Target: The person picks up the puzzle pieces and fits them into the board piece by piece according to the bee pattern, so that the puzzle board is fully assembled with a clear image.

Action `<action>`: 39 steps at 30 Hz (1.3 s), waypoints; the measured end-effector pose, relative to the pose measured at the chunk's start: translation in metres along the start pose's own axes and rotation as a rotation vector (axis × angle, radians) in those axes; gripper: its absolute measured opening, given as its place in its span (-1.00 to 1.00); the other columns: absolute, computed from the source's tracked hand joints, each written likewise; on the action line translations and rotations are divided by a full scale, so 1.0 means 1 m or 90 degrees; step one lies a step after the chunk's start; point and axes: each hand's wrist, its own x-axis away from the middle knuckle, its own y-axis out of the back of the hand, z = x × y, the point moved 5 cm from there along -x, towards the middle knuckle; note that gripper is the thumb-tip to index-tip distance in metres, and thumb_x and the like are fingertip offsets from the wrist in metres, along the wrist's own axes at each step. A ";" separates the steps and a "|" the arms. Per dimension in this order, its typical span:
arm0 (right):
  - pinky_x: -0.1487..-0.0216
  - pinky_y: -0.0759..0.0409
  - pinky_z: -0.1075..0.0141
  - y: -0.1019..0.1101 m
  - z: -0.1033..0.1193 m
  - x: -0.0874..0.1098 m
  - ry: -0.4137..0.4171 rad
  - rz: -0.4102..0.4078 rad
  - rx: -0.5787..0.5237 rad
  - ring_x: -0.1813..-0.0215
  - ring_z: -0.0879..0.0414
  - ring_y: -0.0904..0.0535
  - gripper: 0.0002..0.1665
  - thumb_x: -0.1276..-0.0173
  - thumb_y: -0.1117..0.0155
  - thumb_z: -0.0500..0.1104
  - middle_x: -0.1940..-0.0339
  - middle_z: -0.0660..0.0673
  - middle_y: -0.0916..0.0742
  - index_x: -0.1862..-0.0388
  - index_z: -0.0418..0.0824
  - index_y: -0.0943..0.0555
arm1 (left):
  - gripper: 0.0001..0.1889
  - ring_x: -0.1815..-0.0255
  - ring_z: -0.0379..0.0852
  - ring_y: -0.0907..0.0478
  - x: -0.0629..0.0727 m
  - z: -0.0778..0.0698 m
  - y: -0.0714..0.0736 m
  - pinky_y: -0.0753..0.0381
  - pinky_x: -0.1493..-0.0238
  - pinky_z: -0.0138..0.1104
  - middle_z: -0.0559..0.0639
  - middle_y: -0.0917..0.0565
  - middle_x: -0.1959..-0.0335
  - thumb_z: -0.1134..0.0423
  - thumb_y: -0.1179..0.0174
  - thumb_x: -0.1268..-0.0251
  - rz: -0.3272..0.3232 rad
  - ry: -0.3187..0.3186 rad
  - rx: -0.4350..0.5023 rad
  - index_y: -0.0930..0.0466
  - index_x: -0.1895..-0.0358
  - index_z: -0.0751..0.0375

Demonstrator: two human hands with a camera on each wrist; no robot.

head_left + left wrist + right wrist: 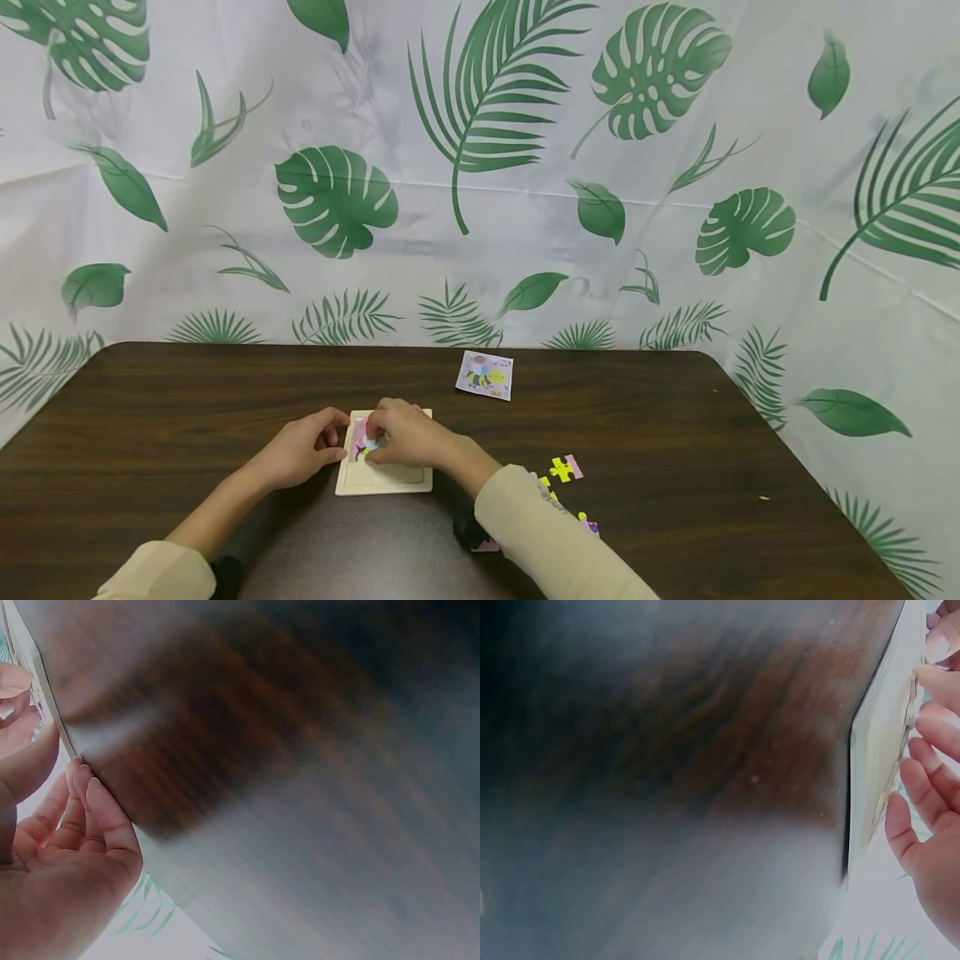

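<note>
A pale wooden puzzle tray (386, 480) lies on the table, with printed puzzle pieces (360, 429) in its upper left part. My left hand (306, 446) rests at the tray's left edge, thumb and index finger apart along it. In the left wrist view, the fingertips (79, 769) touch the tray's thin rim. Over the tray's upper middle, my right hand (411, 435) has thumb and index finger bent about a small pale-blue puzzle piece (381, 442), mostly hidden beneath the hand. The right wrist view shows its other fingers (922, 776) loosely spread beside the tray's face.
Several loose yellow and pink puzzle pieces (564, 468) lie right of the tray, some hidden by my right sleeve (547, 525). A square bee picture (486, 376) lies near the back edge of the dark wooden table (675, 467). A leaf-printed cloth (517, 208) hangs behind.
</note>
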 end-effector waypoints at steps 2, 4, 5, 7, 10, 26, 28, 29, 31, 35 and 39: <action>0.23 -0.28 0.46 0.000 0.000 0.000 0.000 0.003 -0.010 0.24 0.27 -0.38 -0.76 -0.11 -0.38 -0.08 0.34 0.09 -0.47 0.29 -0.14 -0.59 | -0.69 0.52 -0.19 -0.29 0.000 0.000 0.000 -0.28 0.47 -0.33 -0.07 -0.38 0.48 0.40 -0.27 -0.05 -0.001 0.000 -0.003 -0.44 0.12 0.34; 0.23 -0.28 0.45 0.001 0.000 0.001 0.003 0.008 -0.018 0.24 0.26 -0.39 -0.76 -0.12 -0.36 -0.10 0.33 0.07 -0.49 0.24 -0.14 -0.60 | -0.69 0.52 -0.19 -0.29 0.000 0.000 0.000 -0.28 0.47 -0.33 -0.07 -0.38 0.48 0.39 -0.27 -0.05 -0.001 0.001 -0.004 -0.44 0.12 0.34; 0.24 -0.28 0.45 0.002 0.000 0.001 0.008 0.009 -0.020 0.24 0.26 -0.40 -0.76 -0.13 -0.36 -0.12 0.33 0.06 -0.50 0.21 -0.13 -0.61 | -0.69 0.52 -0.19 -0.29 0.000 0.000 0.000 -0.28 0.47 -0.33 -0.07 -0.38 0.48 0.39 -0.27 -0.06 -0.001 0.001 -0.004 -0.44 0.12 0.34; 0.25 -0.28 0.46 0.002 0.001 0.001 0.018 0.012 -0.022 0.25 0.26 -0.40 -0.75 -0.13 -0.34 -0.15 0.31 0.04 -0.52 0.17 -0.12 -0.62 | -0.69 0.52 -0.18 -0.29 0.000 -0.001 0.000 -0.28 0.47 -0.33 -0.07 -0.38 0.48 0.39 -0.27 -0.06 0.001 0.002 -0.004 -0.43 0.12 0.34; 0.27 -0.29 0.49 0.002 0.001 0.001 0.041 0.012 -0.020 0.26 0.26 -0.41 -0.73 -0.14 -0.31 -0.20 0.30 0.00 -0.55 0.14 -0.09 -0.64 | -0.69 0.52 -0.18 -0.29 -0.001 -0.001 0.000 -0.28 0.47 -0.32 -0.07 -0.37 0.48 0.39 -0.27 -0.06 0.004 0.002 -0.004 -0.43 0.11 0.35; 0.38 -0.23 0.45 0.002 0.002 0.002 0.052 0.028 -0.020 0.31 0.24 -0.33 -0.73 -0.19 -0.26 -0.21 0.30 -0.01 -0.51 0.10 -0.06 -0.66 | -0.68 0.52 -0.17 -0.30 0.000 -0.002 0.001 -0.29 0.46 -0.31 -0.06 -0.38 0.48 0.40 -0.26 -0.06 0.007 0.007 0.000 -0.43 0.10 0.36; 0.37 -0.22 0.44 0.002 0.002 0.002 0.048 0.033 -0.020 0.31 0.24 -0.32 -0.72 -0.20 -0.26 -0.20 0.29 -0.01 -0.51 0.08 -0.05 -0.66 | -0.68 0.52 -0.17 -0.30 0.000 -0.002 0.001 -0.29 0.46 -0.31 -0.06 -0.38 0.48 0.40 -0.26 -0.06 0.008 0.008 0.000 -0.43 0.10 0.37; 0.37 -0.22 0.44 0.002 0.002 0.002 0.045 0.035 -0.021 0.30 0.24 -0.32 -0.72 -0.20 -0.26 -0.20 0.29 -0.01 -0.50 0.08 -0.05 -0.66 | -0.68 0.52 -0.17 -0.29 0.000 -0.002 0.001 -0.29 0.46 -0.31 -0.06 -0.38 0.48 0.40 -0.26 -0.06 0.008 0.009 -0.001 -0.43 0.10 0.37; 0.36 -0.22 0.43 0.002 0.002 0.002 0.042 0.038 -0.020 0.30 0.24 -0.32 -0.71 -0.21 -0.25 -0.20 0.29 -0.01 -0.50 0.07 -0.04 -0.65 | -0.68 0.52 -0.17 -0.29 0.000 -0.002 0.001 -0.29 0.46 -0.31 -0.06 -0.38 0.48 0.40 -0.27 -0.06 0.009 0.011 -0.002 -0.43 0.10 0.36; 0.35 -0.23 0.44 0.002 0.002 0.002 0.039 0.041 -0.026 0.29 0.23 -0.32 -0.71 -0.20 -0.26 -0.21 0.28 -0.03 -0.51 0.07 -0.05 -0.65 | -0.67 0.52 -0.17 -0.29 0.000 -0.001 0.000 -0.28 0.46 -0.31 -0.07 -0.38 0.48 0.39 -0.26 -0.07 0.011 0.010 -0.002 -0.43 0.09 0.37; 0.29 -0.28 0.48 0.003 0.002 0.003 0.054 0.037 -0.037 0.26 0.23 -0.37 -0.71 -0.21 -0.25 -0.23 0.26 -0.06 -0.54 0.07 -0.11 -0.64 | -0.68 0.51 -0.17 -0.29 -0.001 0.000 0.000 -0.29 0.46 -0.31 -0.07 -0.38 0.48 0.39 -0.26 -0.07 0.008 0.003 -0.005 -0.43 0.10 0.36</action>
